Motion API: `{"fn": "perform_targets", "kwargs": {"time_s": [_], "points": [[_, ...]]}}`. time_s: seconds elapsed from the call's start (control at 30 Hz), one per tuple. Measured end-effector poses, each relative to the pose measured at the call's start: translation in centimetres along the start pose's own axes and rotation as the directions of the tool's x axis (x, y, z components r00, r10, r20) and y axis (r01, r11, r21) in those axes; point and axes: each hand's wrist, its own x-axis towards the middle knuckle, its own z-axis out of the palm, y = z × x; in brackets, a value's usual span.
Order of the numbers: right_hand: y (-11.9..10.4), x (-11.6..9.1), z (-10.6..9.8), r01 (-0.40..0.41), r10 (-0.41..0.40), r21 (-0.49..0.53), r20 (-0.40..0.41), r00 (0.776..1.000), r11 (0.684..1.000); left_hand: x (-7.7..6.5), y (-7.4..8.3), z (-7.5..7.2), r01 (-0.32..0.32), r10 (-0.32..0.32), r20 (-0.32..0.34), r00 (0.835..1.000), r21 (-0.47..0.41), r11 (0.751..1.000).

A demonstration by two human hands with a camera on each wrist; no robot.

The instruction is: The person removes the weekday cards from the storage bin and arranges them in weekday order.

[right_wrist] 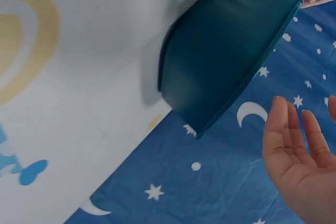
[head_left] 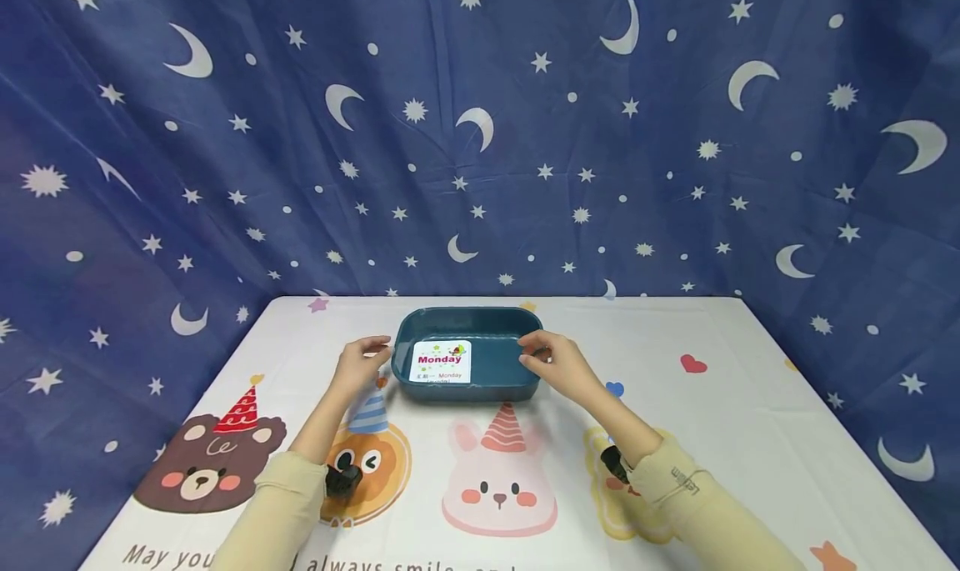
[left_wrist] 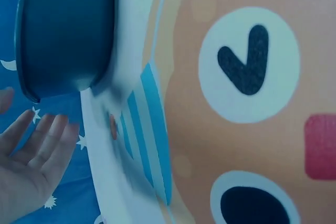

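Observation:
A dark teal rectangular bin (head_left: 465, 394) with rounded corners stands on the table. Inside it at the left lies a white card (head_left: 442, 371) printed "Monday" in red, with a small colourful picture at its top right. My left hand (head_left: 362, 367) is beside the bin's left end, fingers loosely bent and nothing in them. At the opposite end, my right hand (head_left: 553, 357) overlaps the rim in the head view. In the right wrist view a gap shows between that hand (right_wrist: 299, 156) and the bin (right_wrist: 226, 40). The left wrist view likewise shows relaxed fingers (left_wrist: 44, 140) below the bin's end.
The white tablecloth (head_left: 675, 329) carries printed animal faces, hearts and lettering. Close behind the table hangs a blue curtain (head_left: 517, 121) with white moons and stars. A dark strap piece (head_left: 343, 481) shows at the left wrist and another (head_left: 614, 464) at the right.

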Motion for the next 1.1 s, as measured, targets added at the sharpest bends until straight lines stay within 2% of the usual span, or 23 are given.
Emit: {"fn": "perform_targets", "kwargs": {"time_s": [0.1, 0.3, 0.47, 0.6, 0.7, 0.87, 1.1], "points": [[-0.6, 0.6, 0.3, -0.002, 0.002, -0.009, 0.011, 1.000, 1.000, 0.5, -0.4, 0.2, 0.017, -0.016, 0.066, 0.998, -0.023, 1.000], [-1.8, 2.2, 1.0, -0.017, 0.017, -0.010, 0.028, 0.999, 1.000, 1.2, -0.6, 0.3, 0.090, -0.077, 0.121, 0.990, -0.108, 0.990], [-2.5, 3.5, 1.7, -0.017, 0.019, -0.040, 0.057, 0.998, 0.999, 1.4, -0.5, 0.6, 0.150, -0.133, 0.123, 0.983, -0.140, 0.979], [-2.9, 4.3, 2.3, -0.015, 0.020, -0.058, 0.076, 0.997, 0.998, 1.3, 0.0, 1.1, 0.216, -0.185, 0.142, 0.972, -0.252, 0.943], [-2.9, 4.9, 2.7, -0.036, 0.041, -0.049, 0.089, 0.995, 0.998, 1.2, 0.5, 1.6, 0.240, -0.206, 0.136, 0.969, -0.315, 0.918], [-2.7, 5.7, 3.6, -0.094, 0.096, -0.021, 0.102, 0.990, 0.995, 1.1, 0.6, 1.9, 0.246, -0.218, 0.119, 0.969, -0.328, 0.912], [-2.7, 7.0, 4.9, -0.139, 0.140, -0.015, 0.111, 0.984, 0.990, 0.8, 0.4, 1.6, 0.266, -0.242, 0.112, 0.964, -0.335, 0.904]]}}
